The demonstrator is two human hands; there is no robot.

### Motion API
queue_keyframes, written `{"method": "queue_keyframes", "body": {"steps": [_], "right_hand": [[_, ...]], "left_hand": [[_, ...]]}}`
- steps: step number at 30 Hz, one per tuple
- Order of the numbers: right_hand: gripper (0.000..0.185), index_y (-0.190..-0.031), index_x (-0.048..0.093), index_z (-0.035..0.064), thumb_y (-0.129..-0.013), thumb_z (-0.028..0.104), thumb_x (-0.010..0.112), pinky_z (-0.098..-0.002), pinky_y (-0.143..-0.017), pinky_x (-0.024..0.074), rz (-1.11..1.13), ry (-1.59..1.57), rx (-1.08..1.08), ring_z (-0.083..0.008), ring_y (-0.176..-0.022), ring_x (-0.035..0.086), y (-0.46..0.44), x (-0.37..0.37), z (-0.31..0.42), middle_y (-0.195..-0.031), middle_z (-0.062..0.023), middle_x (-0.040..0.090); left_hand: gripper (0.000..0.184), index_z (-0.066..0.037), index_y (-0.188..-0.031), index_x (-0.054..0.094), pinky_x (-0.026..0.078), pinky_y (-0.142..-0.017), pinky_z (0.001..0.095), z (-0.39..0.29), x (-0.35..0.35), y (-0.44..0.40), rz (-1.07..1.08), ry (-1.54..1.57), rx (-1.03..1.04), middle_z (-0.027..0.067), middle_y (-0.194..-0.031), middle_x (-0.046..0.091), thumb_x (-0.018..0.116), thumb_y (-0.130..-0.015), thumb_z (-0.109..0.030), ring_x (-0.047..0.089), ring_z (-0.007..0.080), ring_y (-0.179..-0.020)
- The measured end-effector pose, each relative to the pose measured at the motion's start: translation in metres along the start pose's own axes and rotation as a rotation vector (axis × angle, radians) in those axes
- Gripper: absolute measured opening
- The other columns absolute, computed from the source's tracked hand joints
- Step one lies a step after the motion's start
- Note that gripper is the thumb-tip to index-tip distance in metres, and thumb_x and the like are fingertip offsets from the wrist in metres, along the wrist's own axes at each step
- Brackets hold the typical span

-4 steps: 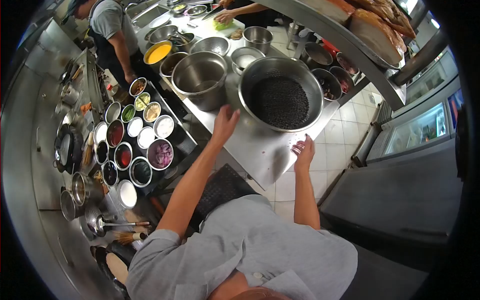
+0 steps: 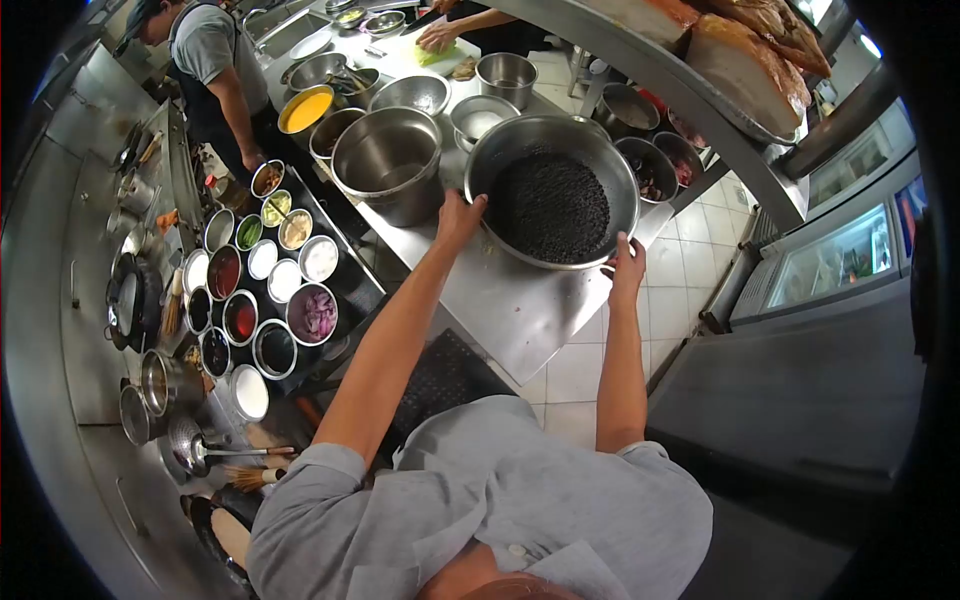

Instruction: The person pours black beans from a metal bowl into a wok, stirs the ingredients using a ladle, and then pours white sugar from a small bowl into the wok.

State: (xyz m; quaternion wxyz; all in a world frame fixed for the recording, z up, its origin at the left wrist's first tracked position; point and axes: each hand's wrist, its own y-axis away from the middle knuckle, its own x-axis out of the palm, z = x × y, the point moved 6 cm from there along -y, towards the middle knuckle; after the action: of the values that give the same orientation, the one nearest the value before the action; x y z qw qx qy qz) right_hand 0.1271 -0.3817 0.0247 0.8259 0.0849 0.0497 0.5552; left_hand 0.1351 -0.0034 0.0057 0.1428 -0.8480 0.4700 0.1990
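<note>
A wide stainless steel mixing bowl (image 2: 478, 165) stands in front of me on the steel table, holding a mass of small, dark, bean-like pieces (image 2: 550, 208). My left hand (image 2: 460, 222) grips its near left side, the thumb and fingers against the wall. At the near right rim, my right hand (image 2: 627, 265) is closed on the same bowl, thumb up over the edge; the fingers underneath are partly hidden. Just left of the bowl, close to my left hand, is a deep steel pot (image 2: 385, 165).
Steel table (image 2: 520, 320) runs away from me. Small tubs of sauces and chopped onion (image 2: 318, 314) fill the left counter. A co-worker (image 2: 215, 80) stands far left; another person's hand (image 2: 437, 38) is on greens at the back. An overhead shelf (image 2: 690, 90) holds roasted meat.
Both hands have moved up to the bowl and taken hold of it. The bowl has shifted slightly left in view, along with most of the scene.
</note>
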Motion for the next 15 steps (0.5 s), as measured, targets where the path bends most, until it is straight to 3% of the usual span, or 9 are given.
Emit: {"method": "queue_keyframes", "body": {"steps": [1,2,4,6,8,9,11,14,15], "right_hand": [[0.046,-0.127,0.053,0.0018,-0.095,0.03,0.068,-0.0271,-0.052,0.0487,0.004,-0.001,0.005,-0.0135,-0.064,0.056,-0.01,0.005,-0.004,-0.086,-0.0079,0.058],[0.042,-0.125,0.053,0.001,-0.092,0.022,0.068,-0.0277,-0.052,0.0476,0.032,0.041,-0.038,-0.0136,-0.064,0.056,-0.021,0.01,-0.008,-0.086,-0.0085,0.059],[0.036,-0.117,0.055,-0.0024,-0.082,0.001,0.063,-0.03,-0.057,0.0471,0.012,0.164,-0.103,-0.0146,-0.066,0.054,-0.025,0.01,-0.02,-0.088,-0.0096,0.06],[0.035,-0.116,0.055,-0.003,-0.082,0.001,0.063,-0.0307,-0.061,0.0484,0.074,0.173,-0.104,-0.0154,-0.07,0.056,-0.028,-0.005,-0.048,-0.091,-0.0098,0.061],[0.037,-0.118,0.056,-0.0029,-0.082,-0.002,0.06,-0.0319,-0.073,0.0501,0.16,0.052,-0.085,-0.018,-0.084,0.06,-0.004,-0.008,-0.059,-0.102,-0.0102,0.063],[0.04,-0.122,0.056,-0.0022,-0.082,-0.003,0.058,-0.0323,-0.082,0.0504,0.193,-0.065,-0.047,-0.0197,-0.094,0.062,0.024,-0.009,-0.052,-0.11,-0.0105,0.064],[0.039,-0.12,0.057,-0.0011,-0.081,-0.007,0.055,-0.0322,-0.087,0.0478,0.211,-0.136,-0.023,-0.0187,-0.096,0.06,0.067,-0.018,-0.041,-0.108,-0.0075,0.063],[0.041,-0.122,0.057,-0.001,-0.081,-0.008,0.054,-0.0321,-0.086,0.0481,0.218,-0.145,0.053,-0.018,-0.096,0.06,0.115,-0.043,-0.052,-0.108,-0.0072,0.063],[0.042,-0.122,0.057,-0.001,-0.081,-0.008,0.053,-0.0319,-0.086,0.048,0.208,-0.126,0.064,-0.0176,-0.096,0.06,0.13,-0.052,-0.059,-0.107,-0.007,0.063]], "left_hand": [[0.05,0.008,-0.117,0.061,0.053,-0.087,0.0442,0.008,0.005,-0.005,0.068,-0.036,-0.113,0.024,-0.1,0.071,0.074,-0.087,-0.03,0.069,0.0371,-0.095],[0.05,0.007,-0.119,0.062,0.052,-0.093,0.0458,0.004,0.004,-0.002,0.079,0.028,-0.085,0.0286,-0.113,0.069,0.07,-0.081,-0.024,0.068,0.0412,-0.107],[0.044,0.006,-0.113,0.065,0.053,-0.091,0.0457,0.011,0.002,0.008,0.069,0.077,-0.155,0.0277,-0.107,0.071,0.07,-0.08,-0.021,0.07,0.0403,-0.103],[0.038,0.006,-0.108,0.068,0.054,-0.089,0.0457,0.028,0.002,0.023,0.05,0.127,-0.23,0.0269,-0.101,0.072,0.07,-0.079,-0.019,0.071,0.0394,-0.098],[0.022,0.006,-0.094,0.07,0.052,-0.064,0.0412,0.041,-0.007,0.041,-0.083,0.176,-0.006,0.017,-0.078,0.07,0.067,-0.08,-0.011,0.068,0.0268,-0.073],[0.022,0.006,-0.094,0.07,0.052,-0.063,0.0405,0.047,-0.013,0.055,-0.034,0.222,-0.101,0.0143,-0.076,0.069,0.067,-0.079,-0.01,0.066,0.0252,-0.072],[0.022,0.005,-0.096,0.07,0.051,-0.065,0.0399,0.061,-0.022,0.09,0.044,0.335,-0.184,0.0079,-0.074,0.066,0.067,-0.079,-0.008,0.062,0.0221,-0.069],[0.023,0.004,-0.099,0.072,0.054,-0.073,0.0432,0.039,-0.067,0.159,0.011,0.313,-0.303,0.0205,-0.079,0.071,0.065,-0.081,-0.008,0.07,0.0308,-0.077],[0.023,0.004,-0.099,0.072,0.054,-0.073,0.0432,0.051,-0.073,0.177,-0.027,0.32,-0.317,0.0205,-0.079,0.071,0.065,-0.081,-0.008,0.07,0.0308,-0.077]]}}
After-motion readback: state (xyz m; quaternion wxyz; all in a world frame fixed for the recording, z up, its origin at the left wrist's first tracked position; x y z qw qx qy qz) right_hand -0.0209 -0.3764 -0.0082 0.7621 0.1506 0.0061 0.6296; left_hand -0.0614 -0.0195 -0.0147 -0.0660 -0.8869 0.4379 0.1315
